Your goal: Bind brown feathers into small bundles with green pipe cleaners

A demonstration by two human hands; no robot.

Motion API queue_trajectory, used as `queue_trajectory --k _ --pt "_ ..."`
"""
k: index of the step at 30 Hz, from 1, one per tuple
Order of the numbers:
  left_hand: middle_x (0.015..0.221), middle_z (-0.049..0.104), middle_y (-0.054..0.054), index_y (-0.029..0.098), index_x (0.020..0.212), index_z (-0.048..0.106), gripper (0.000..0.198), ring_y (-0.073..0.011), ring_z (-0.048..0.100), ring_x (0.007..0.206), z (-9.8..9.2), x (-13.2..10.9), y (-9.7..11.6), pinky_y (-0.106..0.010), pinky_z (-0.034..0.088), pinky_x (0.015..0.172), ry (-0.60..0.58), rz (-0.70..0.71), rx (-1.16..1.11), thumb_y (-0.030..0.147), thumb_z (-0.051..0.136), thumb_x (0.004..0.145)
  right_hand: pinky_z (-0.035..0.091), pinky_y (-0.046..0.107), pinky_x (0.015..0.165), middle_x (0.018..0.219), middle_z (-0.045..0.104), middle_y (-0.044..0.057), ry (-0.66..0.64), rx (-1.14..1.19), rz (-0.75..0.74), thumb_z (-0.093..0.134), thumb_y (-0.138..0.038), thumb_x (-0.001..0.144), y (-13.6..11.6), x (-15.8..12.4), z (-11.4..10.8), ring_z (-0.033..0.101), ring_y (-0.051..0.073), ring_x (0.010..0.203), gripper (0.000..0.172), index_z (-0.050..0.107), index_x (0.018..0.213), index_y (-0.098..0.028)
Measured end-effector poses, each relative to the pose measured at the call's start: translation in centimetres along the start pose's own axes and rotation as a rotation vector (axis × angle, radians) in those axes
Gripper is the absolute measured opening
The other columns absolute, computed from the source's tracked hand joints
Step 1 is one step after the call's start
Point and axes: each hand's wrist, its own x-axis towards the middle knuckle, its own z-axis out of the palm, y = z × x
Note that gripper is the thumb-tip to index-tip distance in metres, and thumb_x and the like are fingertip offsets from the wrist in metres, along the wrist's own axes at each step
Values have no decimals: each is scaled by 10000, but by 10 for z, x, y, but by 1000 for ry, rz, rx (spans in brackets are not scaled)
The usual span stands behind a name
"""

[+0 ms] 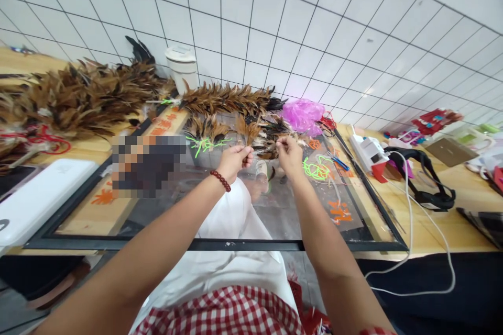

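Above a glass panel in a black frame (pixel 251 245), both hands are raised with their fingertips pinched. My left hand (pixel 237 161), with a dark red bead bracelet (pixel 220 180) at the wrist, is closed; what it pinches is too small to make out. A short gap to the right, my right hand (pixel 290 156) is closed too, its hold hidden. Just beyond them lie loose brown feathers (pixel 248 130) and a darker feather pile (pixel 269 144). Bright green ties (pixel 206 144) lie left of the hands, and a green tangle of ties (pixel 315 168) lies to the right.
A long feather garland (pixel 231 98) runs along the back, with a larger feather heap (pixel 86 91) at left. Around stand a white cup (pixel 182 69), purple plastic (pixel 304 115), a blue pen (pixel 340 163), a white power bank (pixel 51 196), a white cable (pixel 411 220) and a black strap (pixel 436 196).
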Motion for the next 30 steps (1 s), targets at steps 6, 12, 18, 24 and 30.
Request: queue_trajectory --k 6,12,18,24,30 --pt "526 559 2 80 709 611 128 -49 490 430 2 -1 2 -164 391 425 39 6 -24 113 566 824 437 264 586 730 634 4 -241 348 184 563 -340 772 6 4 2 531 121 567 181 606 872 -195" --pt "551 566 4 80 723 616 101 -47 501 449 1 -2 3 -161 392 439 61 33 -97 125 584 808 440 304 749 906 641 53 -199 -344 -89 502 -141 801 9 -1 -9 574 189 834 227 697 885 -221" --pt "547 563 7 85 711 611 97 -47 497 447 0 -1 2 -166 385 446 60 53 -109 136 598 793 412 308 793 970 589 59 -421 -509 -405 491 -111 813 3 -4 -12 534 193 919 297 722 936 -253" --pt "551 566 3 84 723 616 101 -52 503 449 -1 0 0 -167 378 441 51 54 -94 134 581 804 443 307 727 800 599 39 -166 -74 -137 580 -268 784 0 0 -5 543 165 760 106 654 759 -197" --pt "566 579 -1 87 730 616 102 -52 508 453 3 11 -1 -169 399 452 5 89 -61 134 579 812 435 253 553 618 587 -23 -137 684 397 713 -454 623 -10 -6 17 529 114 553 319 587 760 -194"
